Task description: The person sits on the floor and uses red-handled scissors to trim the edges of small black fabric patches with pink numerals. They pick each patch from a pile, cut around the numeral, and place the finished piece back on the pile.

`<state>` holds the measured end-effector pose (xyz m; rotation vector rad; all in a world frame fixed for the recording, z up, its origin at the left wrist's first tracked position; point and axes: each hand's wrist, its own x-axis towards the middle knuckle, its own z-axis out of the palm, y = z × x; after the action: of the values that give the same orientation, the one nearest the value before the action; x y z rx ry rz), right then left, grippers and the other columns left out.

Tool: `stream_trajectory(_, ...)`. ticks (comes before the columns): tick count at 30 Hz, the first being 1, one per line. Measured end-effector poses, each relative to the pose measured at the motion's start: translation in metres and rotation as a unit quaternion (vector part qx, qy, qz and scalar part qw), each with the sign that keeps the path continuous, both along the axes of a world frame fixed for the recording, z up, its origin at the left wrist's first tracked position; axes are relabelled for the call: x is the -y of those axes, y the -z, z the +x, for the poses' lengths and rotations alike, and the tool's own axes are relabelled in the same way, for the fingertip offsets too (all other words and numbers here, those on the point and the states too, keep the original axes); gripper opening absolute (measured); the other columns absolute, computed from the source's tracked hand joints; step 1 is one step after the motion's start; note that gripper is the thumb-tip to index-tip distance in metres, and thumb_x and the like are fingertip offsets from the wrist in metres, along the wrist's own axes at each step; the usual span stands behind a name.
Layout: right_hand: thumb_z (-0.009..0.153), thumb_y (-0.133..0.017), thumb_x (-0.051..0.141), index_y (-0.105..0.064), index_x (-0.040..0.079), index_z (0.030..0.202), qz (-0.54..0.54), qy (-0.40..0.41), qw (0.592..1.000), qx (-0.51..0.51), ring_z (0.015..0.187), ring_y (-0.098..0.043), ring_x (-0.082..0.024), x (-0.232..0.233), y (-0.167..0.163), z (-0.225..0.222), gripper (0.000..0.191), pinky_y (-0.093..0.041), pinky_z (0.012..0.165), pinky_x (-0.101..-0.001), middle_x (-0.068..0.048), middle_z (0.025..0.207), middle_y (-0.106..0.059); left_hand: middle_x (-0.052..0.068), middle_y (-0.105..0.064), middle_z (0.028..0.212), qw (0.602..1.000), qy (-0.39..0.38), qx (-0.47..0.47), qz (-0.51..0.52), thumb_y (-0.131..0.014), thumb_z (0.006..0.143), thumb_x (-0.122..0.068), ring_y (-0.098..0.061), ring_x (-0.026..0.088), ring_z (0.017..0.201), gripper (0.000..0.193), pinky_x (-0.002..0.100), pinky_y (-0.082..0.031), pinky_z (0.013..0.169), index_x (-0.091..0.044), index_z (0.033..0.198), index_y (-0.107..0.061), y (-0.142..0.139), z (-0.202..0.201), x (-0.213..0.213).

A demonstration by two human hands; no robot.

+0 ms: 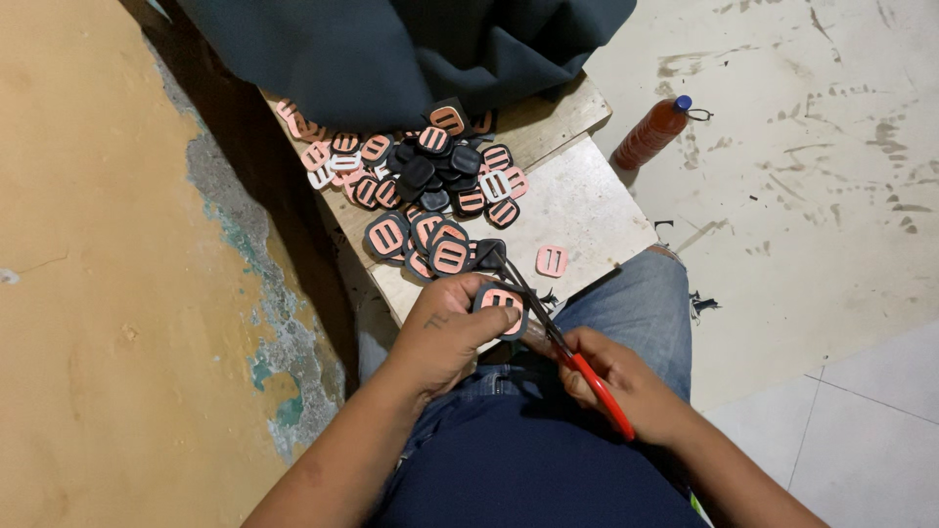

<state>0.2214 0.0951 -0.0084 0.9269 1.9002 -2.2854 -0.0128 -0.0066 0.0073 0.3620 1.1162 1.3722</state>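
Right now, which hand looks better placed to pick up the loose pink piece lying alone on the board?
Probably the left hand: it grips only a small dark-rimmed piece, while the right hand is occupied with the red-handled scissors. The loose pink piece lies just beyond both.

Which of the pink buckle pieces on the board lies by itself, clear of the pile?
The trimmed pink piece near the board's right edge. It lies apart, with no dark border, right of the scissors; the rest overlap in the heap.

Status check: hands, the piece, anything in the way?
Left hand holds pink-and-black slotted piece. Right hand grips red-handled scissors, blades at the piece. Pile of pieces beyond, apart.
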Motion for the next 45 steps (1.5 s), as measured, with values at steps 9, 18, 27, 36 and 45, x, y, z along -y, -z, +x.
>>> stream_trajectory(9,0.089,-0.069,0.030,-0.060,0.003,0.108,-0.063,0.023,0.997,0.028,0.062,-0.047,-0.008,-0.003,-0.001,-0.001,0.034,-0.040,0.053,-0.0237,0.002,0.076,-0.054,0.009,-0.074,0.092,1.000,0.001,0.010,-0.004,-0.068,0.087,-0.001,-0.070,0.014,0.080,0.016,0.028,-0.057,0.075,0.005,0.102,-0.070,0.002,-0.002,0.001)
stream_trajectory(18,0.084,-0.074,0.026,-0.067,0.003,0.101,0.017,0.005,0.993,0.118,0.055,-0.048,-0.006,-0.013,-0.005,0.003,0.030,-0.038,0.046,-0.0231,0.001,0.071,-0.061,0.009,-0.073,0.090,0.997,0.048,-0.046,-0.036,-0.069,0.086,-0.003,-0.065,0.012,0.074,0.022,0.026,-0.053,0.067,0.006,0.105,-0.071,0.002,-0.014,0.004)
stream_trajectory(27,0.090,-0.067,0.021,-0.063,0.004,0.107,-0.083,0.082,0.989,0.091,0.051,-0.043,-0.006,-0.002,0.017,0.005,0.025,-0.035,0.042,-0.0226,0.003,0.069,-0.054,0.015,-0.067,0.123,0.964,-0.101,-0.243,0.041,-0.076,0.088,-0.016,-0.062,0.020,0.104,0.056,0.032,-0.050,0.089,0.000,0.137,-0.054,0.020,-0.048,-0.002)
stream_trajectory(36,0.097,-0.050,0.060,-0.058,0.001,0.122,-0.086,0.027,0.988,-0.123,0.065,-0.053,-0.013,0.005,0.012,-0.002,0.064,-0.043,0.062,-0.0268,-0.004,0.080,-0.058,0.016,-0.067,0.128,0.931,-0.105,-0.348,0.034,-0.071,0.094,-0.031,-0.063,0.026,0.120,0.064,0.042,-0.051,0.105,-0.001,0.145,-0.046,0.007,-0.036,-0.003)
stream_trajectory(45,0.099,-0.049,0.066,-0.061,-0.001,0.131,-0.174,-0.038,0.971,-0.160,0.067,-0.055,-0.017,0.010,0.020,-0.016,0.075,-0.045,0.067,-0.0287,-0.008,0.080,-0.059,0.015,-0.075,0.097,0.991,-0.099,0.078,0.049,-0.067,0.094,-0.008,-0.072,0.023,0.085,0.029,0.039,-0.058,0.080,0.003,0.120,-0.059,0.008,0.004,-0.011)
